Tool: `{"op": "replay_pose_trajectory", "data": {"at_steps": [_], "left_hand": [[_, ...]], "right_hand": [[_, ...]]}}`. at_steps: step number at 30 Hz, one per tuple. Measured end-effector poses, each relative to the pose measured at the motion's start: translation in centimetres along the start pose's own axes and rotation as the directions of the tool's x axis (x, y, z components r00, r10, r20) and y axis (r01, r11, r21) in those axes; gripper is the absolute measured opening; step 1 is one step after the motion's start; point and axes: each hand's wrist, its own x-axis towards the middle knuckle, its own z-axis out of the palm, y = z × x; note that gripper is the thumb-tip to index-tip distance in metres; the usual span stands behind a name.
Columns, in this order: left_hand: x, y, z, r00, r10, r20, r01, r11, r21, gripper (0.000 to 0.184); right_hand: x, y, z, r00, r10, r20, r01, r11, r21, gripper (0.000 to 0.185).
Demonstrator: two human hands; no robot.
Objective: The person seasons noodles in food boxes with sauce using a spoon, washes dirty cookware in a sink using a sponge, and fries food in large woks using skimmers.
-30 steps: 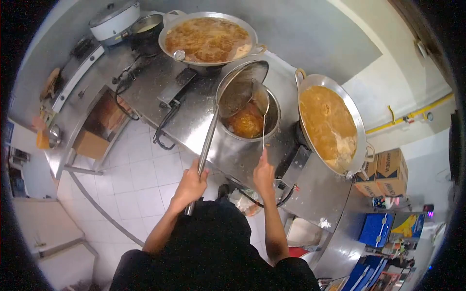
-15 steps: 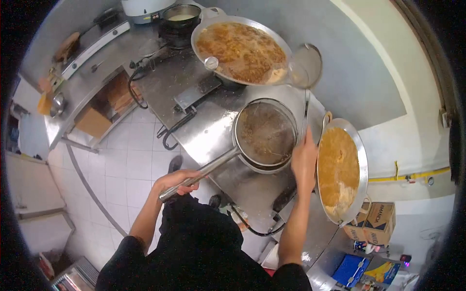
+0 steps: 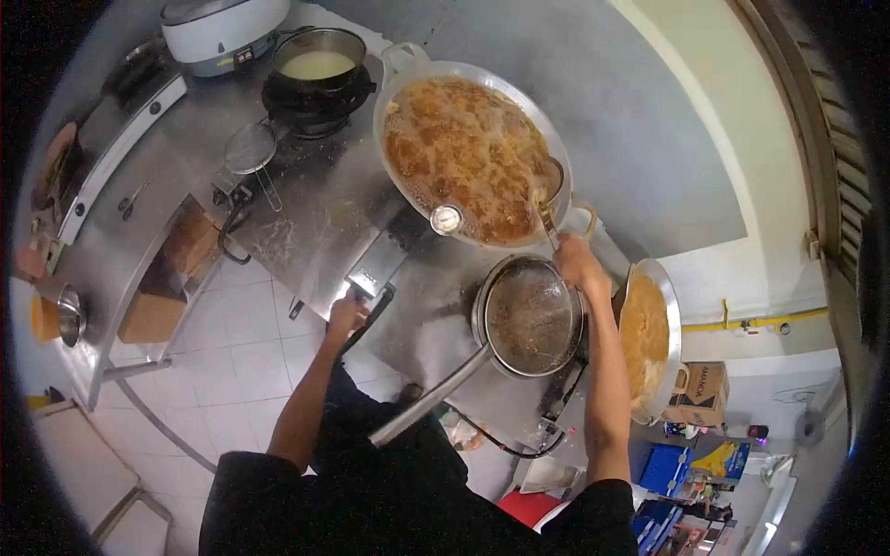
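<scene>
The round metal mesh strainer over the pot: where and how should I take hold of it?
Probably best by the outer part of its long silver tubular handle, coming from the person's side. The round metal mesh strainer lies over the round metal pot, and the handle slants out past the pot toward the person, leaving its outer length exposed.

One cardboard box (image 3: 697, 398), lettered AMANDA in dark capitals; one round dial (image 3: 446, 220) on large pan (image 3: 557, 148), markings too small to read.
</scene>
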Motion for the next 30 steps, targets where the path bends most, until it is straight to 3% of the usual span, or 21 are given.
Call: {"op": "replay_pose_trajectory", "data": {"at_steps": [1,2,3,4,6,7,8,10,11,13,17,19,20,21,22,23,24,27,28,30], "left_hand": [[1.5,-0.8,0.2,0.997,0.076,-0.007,-0.076,0.997,0.028,0.046],[0.7,1.2,1.1,0.992,-0.127,0.015,0.126,0.961,-0.247,0.042],[-1.1,3.4,2.4,0.997,-0.032,-0.068,0.017,0.976,-0.216,0.041],[-0.3,1.8,1.7,0.986,-0.166,-0.002,0.147,0.875,-0.461,0.04],[0.3,2.1,1.9,0.948,-0.308,-0.08,0.218,0.812,-0.542,0.044],[0.3,2.4,2.5,0.954,-0.26,-0.149,0.141,0.829,-0.541,0.046],[0.2,2.9,2.6,0.931,-0.316,-0.181,0.186,0.84,-0.51,0.047],[-0.3,2.7,2.3,0.972,-0.219,-0.09,0.144,0.849,-0.509,0.048],[-0.7,2.8,2.2,0.966,-0.251,-0.062,0.193,0.86,-0.473,0.048],[-1.5,4.5,1.5,0.953,-0.303,-0.016,0.273,0.88,-0.388,0.048],[-3.5,2.4,-1.7,0.963,-0.147,0.224,0.199,0.953,-0.231,0.053],[-6.9,0.5,-5.8,0.988,-0.091,0.126,0.121,0.96,-0.251,0.044],[-8.9,0.0,-8.5,0.996,-0.044,0.074,0.065,0.951,-0.303,0.025],[-13.3,2.2,-9.2,0.995,-0.043,-0.094,0.011,0.948,-0.318,0.027],[-11.2,-9.4,-16.1,0.985,0.125,0.118,-0.006,0.712,-0.702,0.031],[-15.7,-8.1,-17.1,0.951,-0.198,-0.236,0.094,0.916,-0.389,0.032],[-18.1,-12.5,-19.9,0.93,0.115,-0.35,-0.002,0.952,0.307,0.03],[-22.8,-20.7,-26.8,0.721,0.093,-0.687,0.034,0.985,0.169,0.022],[-25.2,-18.2,-25.5,0.579,-0.137,-0.804,0.235,0.972,0.003,0.024],[-27.6,-17.4,-24.7,0.591,-0.319,-0.741,0.384,0.919,-0.089,0.027]], "right_hand": [[0.0,-1.8,-1.6,0.975,0.098,0.198,-0.119,0.988,0.1,0.023],[0.2,-2.4,-2.0,0.976,0.1,0.194,-0.135,0.975,0.176,0.025],[-0.1,-2.6,-2.1,0.977,0.095,0.191,-0.142,0.958,0.248,0.027],[-0.2,-3.0,-2.2,0.979,0.084,0.187,-0.142,0.936,0.321,0.029],[-0.8,-3.5,-4.0,0.935,0.176,0.307,-0.311,0.824,0.474,0.03],[-0.4,-4.1,-4.8,0.905,0.211,0.369,-0.392,0.749,0.534,0.031],[0.7,-4.8,-5.0,0.9,0.196,0.389,-0.396,0.742,0.541,0.032],[1.8,-5.2,-4.1,0.875,0.193,0.444,-0.438,0.707,0.556,0.033],[2.1,-5.1,-3.9,0.856,0.143,0.497,-0.475,0.598,0.646,0.034],[2.9,-4.5,-4.8,0.837,0.127,0.531,-0.495,0.589,0.639,0.036],[5.1,-4.3,-4.2,0.814,0.07,0.577,-0.521,0.526,0.672,0.034],[4.9,-4.8,-4.9,0.807,0.027,0.59,-0.518,0.51,0.686,0.031],[4.9,-4.9,-5.3,0.804,0.007,0.595,-0.517,0.503,0.693,0.03],[5.5,-5.2,-5.3,0.813,-0.001,0.582,-0.514,0.469,0.718,0.03],[5.9,-5.7,-4.9,0.816,-0.003,0.579,-0.523,0.424,0.739,0.029],[6.0,-6.0,-4.5,0.82,-0.01,0.572,-0.526,0.379,0.762,0.028],[5.8,-6.1,-4.7,0.82,-0.014,0.572,-0.527,0.37,0.765,0.028],[6.2,-6.8,-5.3,0.846,-0.036,0.532,-0.49,0.341,0.802,0.028],[7.1,-7.0,-4.2,0.862,-0.042,0.505,-0.467,0.32,0.824,0.028],[7.5,-7.3,-3.1,0.889,-0.049,0.455,-0.429,0.262,0.865,0.029]]}}
